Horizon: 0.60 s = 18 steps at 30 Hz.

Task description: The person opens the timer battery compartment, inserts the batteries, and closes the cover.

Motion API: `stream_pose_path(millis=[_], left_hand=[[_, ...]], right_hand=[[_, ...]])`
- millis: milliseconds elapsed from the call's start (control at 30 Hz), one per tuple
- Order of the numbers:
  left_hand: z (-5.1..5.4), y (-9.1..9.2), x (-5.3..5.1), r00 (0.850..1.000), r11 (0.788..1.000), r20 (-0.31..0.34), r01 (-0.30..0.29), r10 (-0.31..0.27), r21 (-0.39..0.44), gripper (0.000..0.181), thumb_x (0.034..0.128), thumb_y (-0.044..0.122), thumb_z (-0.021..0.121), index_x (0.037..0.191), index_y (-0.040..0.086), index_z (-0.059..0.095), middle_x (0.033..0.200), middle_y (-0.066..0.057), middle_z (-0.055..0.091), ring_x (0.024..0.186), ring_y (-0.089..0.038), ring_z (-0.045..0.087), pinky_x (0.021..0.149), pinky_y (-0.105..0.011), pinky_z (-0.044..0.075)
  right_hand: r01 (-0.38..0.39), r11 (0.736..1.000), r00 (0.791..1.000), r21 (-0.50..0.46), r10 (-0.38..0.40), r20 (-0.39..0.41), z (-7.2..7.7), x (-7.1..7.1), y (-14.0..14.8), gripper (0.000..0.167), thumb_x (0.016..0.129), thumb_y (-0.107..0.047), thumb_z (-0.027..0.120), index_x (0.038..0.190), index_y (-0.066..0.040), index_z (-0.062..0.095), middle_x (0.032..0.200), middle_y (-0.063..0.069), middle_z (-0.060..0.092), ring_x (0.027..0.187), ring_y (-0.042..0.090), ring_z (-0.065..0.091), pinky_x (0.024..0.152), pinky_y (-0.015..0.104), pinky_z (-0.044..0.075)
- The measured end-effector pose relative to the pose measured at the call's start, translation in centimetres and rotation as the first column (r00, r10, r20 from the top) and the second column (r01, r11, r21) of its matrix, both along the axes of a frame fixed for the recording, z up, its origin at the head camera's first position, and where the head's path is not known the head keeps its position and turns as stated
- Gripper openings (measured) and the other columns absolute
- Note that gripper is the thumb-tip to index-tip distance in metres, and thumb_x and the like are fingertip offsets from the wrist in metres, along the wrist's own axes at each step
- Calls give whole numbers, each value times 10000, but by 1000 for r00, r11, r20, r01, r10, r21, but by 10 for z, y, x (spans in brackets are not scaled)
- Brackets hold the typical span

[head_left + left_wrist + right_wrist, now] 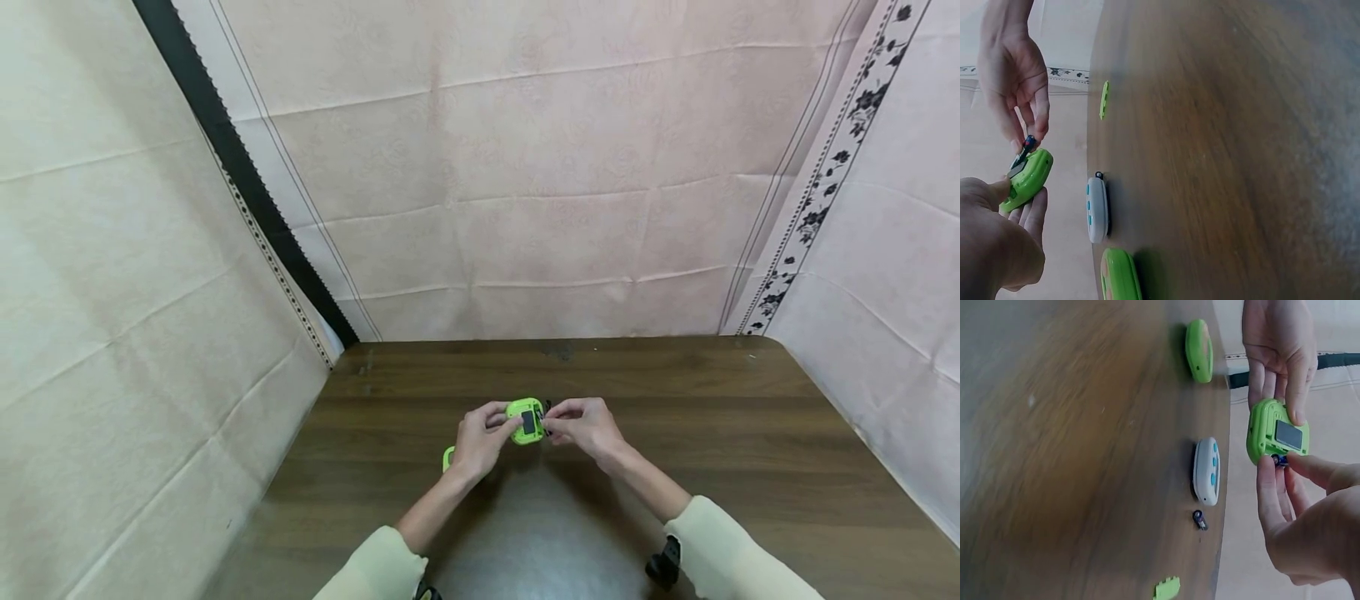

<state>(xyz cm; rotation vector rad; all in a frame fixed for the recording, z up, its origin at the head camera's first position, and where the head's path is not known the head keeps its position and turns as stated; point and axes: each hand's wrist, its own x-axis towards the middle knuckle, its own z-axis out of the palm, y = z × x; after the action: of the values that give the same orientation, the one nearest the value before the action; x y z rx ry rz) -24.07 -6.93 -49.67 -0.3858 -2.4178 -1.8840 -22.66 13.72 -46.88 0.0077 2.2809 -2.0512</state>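
My left hand [480,437] grips a bright green handheld device [1261,432], its back facing up. A dark grey rectangle [1289,435] covers part of that back, and beside it a battery slot lies uncovered. Between thumb and fingertips, my right hand [588,429] pinches a small dark battery [1279,460] at the slot's edge. Whether the battery is seated inside cannot be told. In the right wrist view another small battery [1200,519] lies on the table, near a white device with blue buttons [1207,472].
A second green device [1199,351] lies on the wooden table [645,500], mostly hidden by my left wrist in the head view. A flat green cover [1167,588] lies off to the right. Pale cloth [540,192] hangs behind and along both sides.
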Motion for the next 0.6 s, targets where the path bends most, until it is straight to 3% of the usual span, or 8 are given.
stream_pose_path(millis=[133, 333, 600], left_hand=[[1, 2, 2, 1000, 1000, 13, -12, 12, 4, 281, 984, 166, 792, 1211, 6, 749, 1048, -102, 805, 1036, -234, 768, 826, -268, 615], [3, 4, 4, 999, 995, 50, -4, -2, 105, 279, 983, 114, 783, 1205, -48, 733, 1048, -173, 794, 973, -270, 779, 840, -474, 637], [3, 1, 6, 979, 959, 175, 52, -104, 277, 327, 1037, 97, 709, 1291, -105, 661, 1172, -246, 752, 1000, -259, 764, 849, -359, 637]], right_hand=[[15, 998, 998, -60, -11, 69, 2, -1, -2, 137, 934, 35, 783, 1011, 132, 724, 899, 178, 743, 721, 254, 746, 791, 453, 652], [0, 993, 995, -114, 12, 103, -1, -8, -1, 176, 927, 39, 786, 1043, 139, 699, 869, 153, 739, 676, 190, 721, 711, 338, 650], [-25, 999, 997, -49, 28, 71, -5, -11, 3, 247, 936, -66, 828, 1123, 68, 739, 961, 125, 748, 788, 241, 724, 829, 451, 638]])
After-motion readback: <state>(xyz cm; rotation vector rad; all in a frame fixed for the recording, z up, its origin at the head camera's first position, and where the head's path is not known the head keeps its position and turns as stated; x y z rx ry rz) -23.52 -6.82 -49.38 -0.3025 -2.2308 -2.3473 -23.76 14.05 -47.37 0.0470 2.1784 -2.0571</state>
